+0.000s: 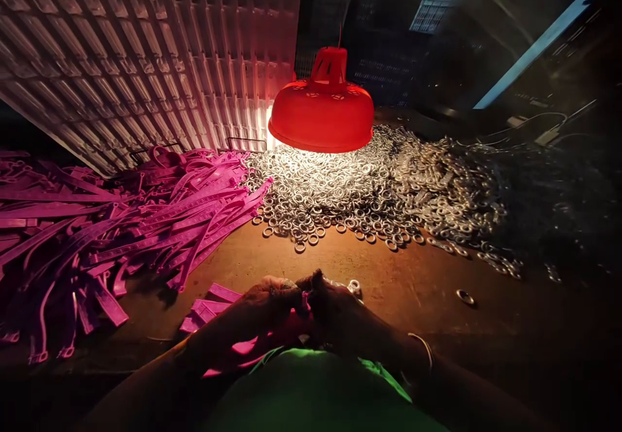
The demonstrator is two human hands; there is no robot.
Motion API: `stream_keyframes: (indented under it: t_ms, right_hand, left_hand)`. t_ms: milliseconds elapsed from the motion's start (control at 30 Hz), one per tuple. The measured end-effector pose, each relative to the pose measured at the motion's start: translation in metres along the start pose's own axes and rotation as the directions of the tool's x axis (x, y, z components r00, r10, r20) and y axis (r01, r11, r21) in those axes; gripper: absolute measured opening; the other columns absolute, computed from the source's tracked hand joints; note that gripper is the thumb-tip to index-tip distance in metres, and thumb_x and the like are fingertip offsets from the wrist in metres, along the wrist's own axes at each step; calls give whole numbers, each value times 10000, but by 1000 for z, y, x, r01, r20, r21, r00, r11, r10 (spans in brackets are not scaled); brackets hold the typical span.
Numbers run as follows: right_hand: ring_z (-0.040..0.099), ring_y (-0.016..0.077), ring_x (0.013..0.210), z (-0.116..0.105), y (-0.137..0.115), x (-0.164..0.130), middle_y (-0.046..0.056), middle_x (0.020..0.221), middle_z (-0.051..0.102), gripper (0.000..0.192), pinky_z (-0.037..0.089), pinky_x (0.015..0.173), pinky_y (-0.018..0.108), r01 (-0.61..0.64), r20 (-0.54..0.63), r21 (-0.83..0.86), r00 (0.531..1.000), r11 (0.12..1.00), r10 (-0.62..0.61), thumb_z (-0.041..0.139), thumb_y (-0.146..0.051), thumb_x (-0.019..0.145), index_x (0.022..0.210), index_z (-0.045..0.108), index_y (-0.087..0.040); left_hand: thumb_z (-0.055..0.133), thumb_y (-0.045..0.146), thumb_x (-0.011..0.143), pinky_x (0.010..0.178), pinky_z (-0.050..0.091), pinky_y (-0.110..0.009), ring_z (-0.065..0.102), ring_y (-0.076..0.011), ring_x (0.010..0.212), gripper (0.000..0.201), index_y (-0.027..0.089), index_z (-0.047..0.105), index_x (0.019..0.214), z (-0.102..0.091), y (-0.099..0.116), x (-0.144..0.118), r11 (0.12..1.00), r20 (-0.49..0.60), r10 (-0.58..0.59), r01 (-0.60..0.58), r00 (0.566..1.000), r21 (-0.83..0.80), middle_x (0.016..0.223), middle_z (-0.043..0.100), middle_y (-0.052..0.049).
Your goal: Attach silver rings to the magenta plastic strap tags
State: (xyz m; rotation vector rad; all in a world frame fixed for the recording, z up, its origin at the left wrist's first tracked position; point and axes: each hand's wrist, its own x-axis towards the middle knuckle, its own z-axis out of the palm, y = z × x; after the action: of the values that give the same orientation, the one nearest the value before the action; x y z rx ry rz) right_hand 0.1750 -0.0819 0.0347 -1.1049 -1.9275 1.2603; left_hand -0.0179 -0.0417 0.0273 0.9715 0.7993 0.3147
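Taking the red dome-shaped plastic lamp shade (321, 116) hanging over the brown tabletop (413, 302) as my landmark, I go from left to right.

Far to the left of the lamp, and lower, lies a loose heap of long flat pink plastic straps (111, 225), piled against a ribbed pale panel (146, 50) that leans behind them. Nearer me, below and left of the lamp, a few pink straps (214, 302) lie just beside my left hand (269, 299).

Straight below the lamp, close to my body, my two hands meet. My left grip is pressed together on a pink plastic strap (253, 344), which runs back toward my lap under my wrist. My right hand (335, 302) touches the left, its fingers curled shut; a small silver metal ring (354, 285) shows at its fingertips, though I cannot tell for certain whether I pinch it or it lies just past them. A thin bangle (422, 344) sits on my right wrist.

Directly under the lamp and spreading right of it lies a wide mound of silver metal rings (369, 192); one stray ring (465, 297) rests apart, right of my hands.

I judge I am joining a ring to the strap end. The next move calls for steady alignment of ring and strap, with firm pressure from both hands.
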Motion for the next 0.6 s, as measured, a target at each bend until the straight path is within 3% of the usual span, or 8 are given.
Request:
stream_keyframes:
  t_ms: [67, 167, 267, 333, 467, 600]
  right_hand:
    - [494, 135, 619, -2, -4, 2, 46, 723, 553, 448, 403, 552, 230, -46, 8, 65, 999, 997, 45, 204, -416, 1012, 793, 507, -168]
    - [453, 110, 550, -4, -8, 5, 26, 668, 532, 358, 358, 502, 213, -116, 30, 113, 993, 987, 113, 315, -382, 968, 740, 481, -161]
    - [436, 100, 538, -4, -10, 8, 6, 640, 526, 183, 310, 482, 199, -90, -17, 13, 996, 996, 90, 421, -285, 884, 755, 470, -164]
    - [425, 93, 521, -4, -10, 13, -15, 620, 517, 58, 283, 471, 192, -82, -43, -78, 996, 994, 79, 504, -207, 799, 782, 465, -168]
    - [451, 94, 528, -5, -2, 33, -23, 634, 544, 113, 294, 486, 184, -99, -109, -163, 991, 982, 82, 494, -94, 753, 841, 486, -165]
    - [429, 87, 533, -3, 10, 58, -33, 592, 507, 114, 282, 490, 181, -139, -184, -185, 977, 973, 104, 538, -120, 749, 700, 448, -168]
  left_hand:
    - [661, 569, 723, 450, 160, -231, 262, -53, 440, 466, 105, 667, 684, 2, 2, -1, 997, -4, 40, -40, 999, 71, 463, 367, 57]
    - [683, 616, 662, 482, 189, -235, 304, -66, 495, 521, 95, 671, 658, 7, 6, -3, 983, -30, 96, -90, 995, 163, 526, 439, 26]
    - [638, 632, 691, 508, 241, -245, 355, -85, 525, 534, 100, 656, 647, 9, 9, -4, 958, -68, 182, -161, 981, 239, 556, 484, 4]
    - [602, 613, 730, 535, 276, -252, 377, -95, 546, 513, 110, 629, 634, 9, 9, -3, 932, -97, 261, -224, 961, 285, 569, 495, -2]
    - [530, 595, 771, 540, 285, -259, 367, -102, 556, 478, 135, 570, 645, 10, 6, 2, 899, -220, 378, -300, 899, 319, 585, 465, 9]
    - [506, 543, 766, 502, 235, -251, 285, -82, 520, 414, 168, 477, 594, 18, -1, 12, 891, -345, 423, -315, 838, 327, 537, 346, 51]
